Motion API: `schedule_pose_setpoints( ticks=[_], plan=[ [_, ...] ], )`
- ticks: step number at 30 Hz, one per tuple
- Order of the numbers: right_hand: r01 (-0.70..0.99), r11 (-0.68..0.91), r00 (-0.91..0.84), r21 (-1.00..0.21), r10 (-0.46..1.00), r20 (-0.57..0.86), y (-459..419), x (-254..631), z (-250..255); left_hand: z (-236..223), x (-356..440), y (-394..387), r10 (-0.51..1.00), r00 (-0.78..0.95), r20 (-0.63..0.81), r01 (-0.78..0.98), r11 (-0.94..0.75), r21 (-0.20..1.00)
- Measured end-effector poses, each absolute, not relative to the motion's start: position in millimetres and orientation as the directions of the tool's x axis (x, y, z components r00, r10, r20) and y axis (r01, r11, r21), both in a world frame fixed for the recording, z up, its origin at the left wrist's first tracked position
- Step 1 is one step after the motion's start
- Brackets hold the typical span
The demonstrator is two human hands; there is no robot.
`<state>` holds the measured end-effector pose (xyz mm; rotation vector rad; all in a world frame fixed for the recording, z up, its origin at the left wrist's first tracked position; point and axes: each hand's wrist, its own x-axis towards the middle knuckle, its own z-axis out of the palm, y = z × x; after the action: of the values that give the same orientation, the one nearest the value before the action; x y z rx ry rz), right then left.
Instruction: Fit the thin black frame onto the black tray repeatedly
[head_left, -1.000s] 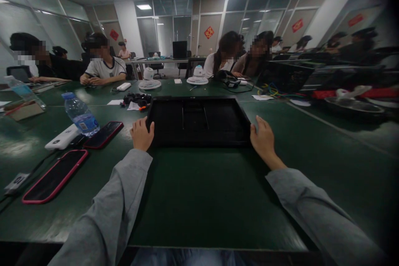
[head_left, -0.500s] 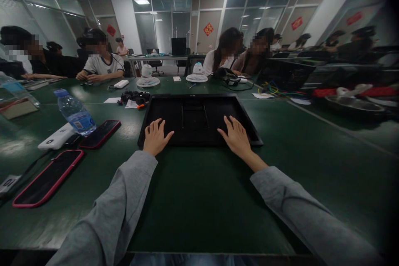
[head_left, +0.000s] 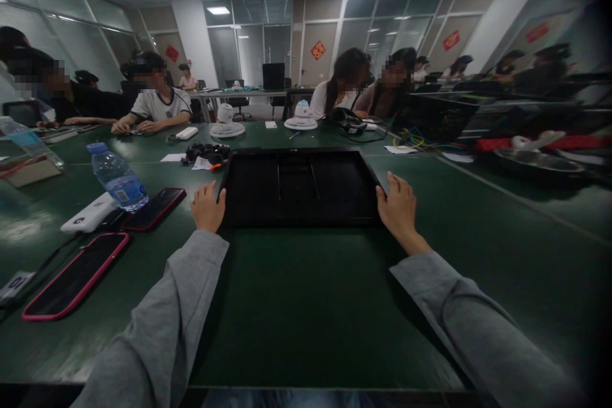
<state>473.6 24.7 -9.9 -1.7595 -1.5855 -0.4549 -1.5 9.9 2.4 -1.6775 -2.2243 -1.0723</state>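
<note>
A flat black monitor panel [head_left: 299,186] lies back-side up on the green table [head_left: 306,306] in front of me. My left hand [head_left: 207,205] grips its near left edge, fingers curled around the side. My right hand [head_left: 398,207] grips its near right edge the same way. Both my arms wear grey sleeves.
To the left lie a water bottle [head_left: 117,176], a white power bank [head_left: 87,213] and two red-edged phones [head_left: 74,275] [head_left: 155,208]. Two small white fans [head_left: 227,125] [head_left: 301,118], cables and headphones sit beyond the panel. Several people sit at the far side. Dark equipment crowds the right.
My hands lay flat on the panel's surface half a second ago; they have moved outward to its left and right edges and closed on them.
</note>
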Motion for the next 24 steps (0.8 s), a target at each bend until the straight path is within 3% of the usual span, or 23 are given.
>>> schedule_pose_setpoints(
  ticks=[6,20,24],
  plan=[
    [0.906,0.033,0.213,-0.422,0.826,0.521,39.7,501.5,-27.3,-13.6,-20.8,27.6,0.895,-0.344,0.285,0.765,0.091,0.637],
    [0.827,0.153,0.173,-0.541,0.847,0.503,45.3,503.9,-31.4,-34.1,-34.8,44.3,0.89,-0.341,0.301,0.642,-0.013,0.766],
    [0.83,0.093,0.182,-0.55,0.887,0.424,39.6,505.6,-22.8,-28.0,-34.9,40.0,0.861,-0.415,0.294,0.641,0.047,0.766]
  ],
)
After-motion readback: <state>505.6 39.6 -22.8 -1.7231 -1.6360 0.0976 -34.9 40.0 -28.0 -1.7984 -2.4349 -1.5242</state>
